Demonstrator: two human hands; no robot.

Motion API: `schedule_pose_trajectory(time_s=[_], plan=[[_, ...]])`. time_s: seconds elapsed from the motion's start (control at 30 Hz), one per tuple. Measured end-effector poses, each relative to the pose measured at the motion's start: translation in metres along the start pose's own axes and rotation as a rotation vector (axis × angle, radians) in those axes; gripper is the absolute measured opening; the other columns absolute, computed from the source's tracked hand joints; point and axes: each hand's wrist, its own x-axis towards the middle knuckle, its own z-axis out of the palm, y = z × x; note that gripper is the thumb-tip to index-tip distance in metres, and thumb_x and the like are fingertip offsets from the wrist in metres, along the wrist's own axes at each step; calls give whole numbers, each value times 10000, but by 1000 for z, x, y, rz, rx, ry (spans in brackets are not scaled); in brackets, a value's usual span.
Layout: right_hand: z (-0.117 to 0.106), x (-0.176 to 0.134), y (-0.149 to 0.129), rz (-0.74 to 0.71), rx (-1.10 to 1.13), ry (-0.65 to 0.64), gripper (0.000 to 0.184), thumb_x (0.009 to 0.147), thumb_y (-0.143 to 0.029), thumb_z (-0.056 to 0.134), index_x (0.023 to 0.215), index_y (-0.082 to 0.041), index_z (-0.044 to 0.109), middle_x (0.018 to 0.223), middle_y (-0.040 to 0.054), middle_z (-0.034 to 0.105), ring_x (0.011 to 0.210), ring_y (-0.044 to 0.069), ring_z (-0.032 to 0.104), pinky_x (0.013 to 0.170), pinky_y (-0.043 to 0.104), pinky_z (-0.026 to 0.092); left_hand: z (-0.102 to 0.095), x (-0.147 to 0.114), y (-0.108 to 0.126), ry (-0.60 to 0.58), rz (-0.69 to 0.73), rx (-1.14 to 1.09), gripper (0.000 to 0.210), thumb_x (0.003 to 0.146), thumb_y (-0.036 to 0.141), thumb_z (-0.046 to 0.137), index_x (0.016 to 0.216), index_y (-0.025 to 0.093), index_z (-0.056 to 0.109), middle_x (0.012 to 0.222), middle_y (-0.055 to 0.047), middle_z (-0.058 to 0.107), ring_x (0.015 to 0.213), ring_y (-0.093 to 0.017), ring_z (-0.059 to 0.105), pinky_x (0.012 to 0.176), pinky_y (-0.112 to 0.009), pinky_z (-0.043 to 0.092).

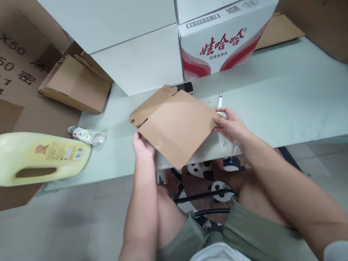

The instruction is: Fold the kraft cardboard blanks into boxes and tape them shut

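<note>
A creased piece of brown cardboard (179, 123), with a notched flap along its upper left, is held tilted over the near edge of the table. My left hand (144, 145) grips its lower left side from beneath, most of the fingers hidden by the board. At the right corner, my right hand (230, 125) pinches the cardboard between thumb and fingers. Just beyond that hand lies a slim white utility knife (220, 100). Behind the flap, a phone-like dark-screened device (186, 87) shows partly.
White cartons (141, 61) and a red-marked water carton (217, 47) stand at the back. To the left are a folded brown box (78, 83), a small clear bottle (87, 135) and a large yellow jug (67, 145). The pale green tabletop (293, 98) extends right.
</note>
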Motion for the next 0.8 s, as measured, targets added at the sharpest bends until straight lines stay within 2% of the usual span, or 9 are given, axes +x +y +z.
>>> schedule_pose_trajectory(time_s=[0.07,0.13,0.2,0.27,0.37,0.47,0.57,0.7,0.8], plan=[[0,5,3,-13,-5,79,547,659,-276,768,1121,-293,476,668,-92,566,567,106,573,527,227,500,3,-7,2,-54,26,-75,389,906,521,473,969,200,684,979,-90,765,1048,-249,716,851,-353,577],[-2,9,4,-76,-1,115,546,696,-299,731,1170,-306,461,708,-84,586,586,112,590,538,240,513,6,-13,1,-93,11,-52,378,825,528,632,1028,213,685,1039,-85,761,1058,-261,711,843,-354,577],[-1,10,5,-151,25,92,495,732,-361,710,1168,-308,482,838,-44,660,691,136,653,609,279,561,8,-16,-4,-73,-8,13,343,721,338,776,1030,228,675,1002,-51,760,984,-232,722,834,-329,574],[3,6,8,-170,60,4,442,739,-433,715,1118,-288,540,998,13,717,852,187,703,697,334,600,11,-17,-10,-58,13,34,399,653,154,783,1021,244,656,999,-23,759,950,-203,724,840,-310,571],[18,-6,15,-52,72,-142,456,675,-454,782,1049,-253,616,1107,73,742,988,259,708,719,374,610,15,-15,-18,-98,70,0,466,634,57,735,1031,275,624,1062,-3,759,997,-188,723,873,-302,566],[34,-15,21,60,59,-142,471,617,-414,826,1015,-249,636,1103,75,743,918,251,702,583,324,558,17,-14,-18,-88,59,-22,453,648,54,701,1034,274,612,1029,1,760,986,-183,725,888,-307,560],[39,-21,14,9,97,-64,420,606,-398,839,933,-242,624,908,21,716,666,154,623,446,247,433,13,-14,-11,0,-61,-64,250,738,176,643,977,242,617,902,-12,741,841,-180,722,811,-317,567],[17,-40,-7,-157,153,50,379,647,-429,860,869,-252,608,723,-49,581,443,47,367,327,216,244,9,-19,1,34,-124,-122,124,798,274,584,907,224,616,872,-25,714,803,-173,707,770,-319,558],[-29,-72,-19,-293,157,296,329,670,-425,883,827,-299,623,808,-38,620,496,74,456,307,225,261,9,-24,6,45,-130,-145,71,786,267,584,825,211,602,758,-4,669,682,-143,659,719,-293,546]])
